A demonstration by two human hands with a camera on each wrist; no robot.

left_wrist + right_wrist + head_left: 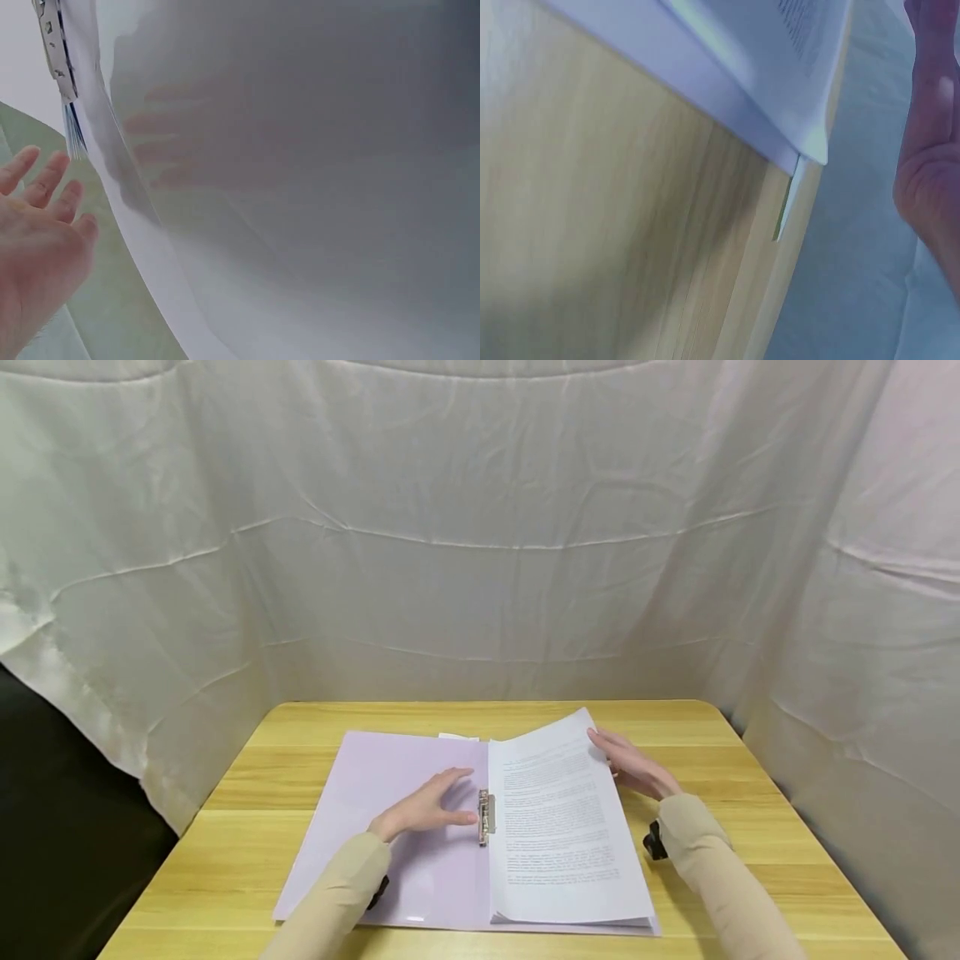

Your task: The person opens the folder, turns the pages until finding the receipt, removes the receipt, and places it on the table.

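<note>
A lilac folder [352, 802] lies spread open on the table, with a metal clip [483, 817] at its spine. On its right half is a stack of printed paper [558, 827], the top right corner raised. My right hand [636, 768] pinches the stack near that corner, thumb on the front and the other fingers mostly hidden behind. Over the left cover my left hand [427, 806] is held with fingers spread, its thumb tip close beside the clip. In the left wrist view the left hand [45, 232] holds nothing and the clip [58, 49] shows above it.
The wooden table [247, 835] has rounded far corners. A small white piece [457, 737] sticks out past the folder's far edge. Pale curtains [480, 585] hang behind and on both sides, and a dark area [67, 827] shows at left.
</note>
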